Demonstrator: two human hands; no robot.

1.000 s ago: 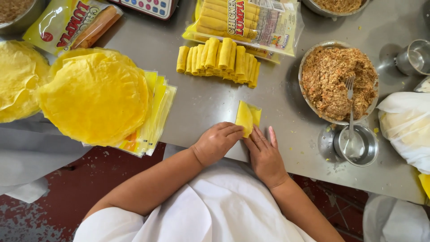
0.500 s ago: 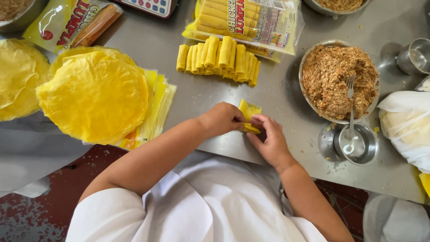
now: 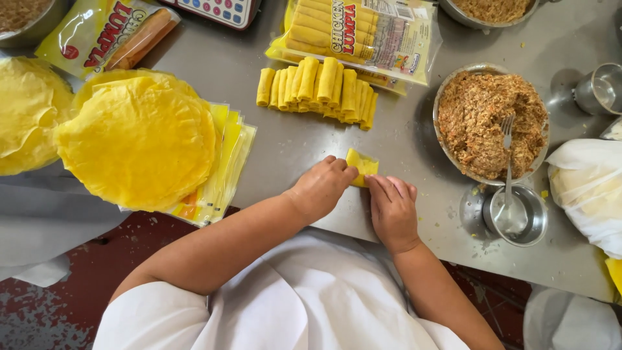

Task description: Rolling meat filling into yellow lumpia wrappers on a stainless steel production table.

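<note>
A grey metal tabletop is seen from above, with everything laid out on it. At its left, a stack of round yellow wrappers is piled on flat yellow packets. At the right, a metal bowl of brown filling is set, and a fork is leaned from it into a small steel cup just below. A sealed pack of rolls is placed at the top, and just in front of it a row of finished yellow rolls is lined up. Near the front edge, a small folded yellow wrapper is pressed on the tabletop between both hands. It is gripped at its left end by the curled fingers of the left hand, while the fingers of the right hand are laid flat and close together against its lower edge.
</note>
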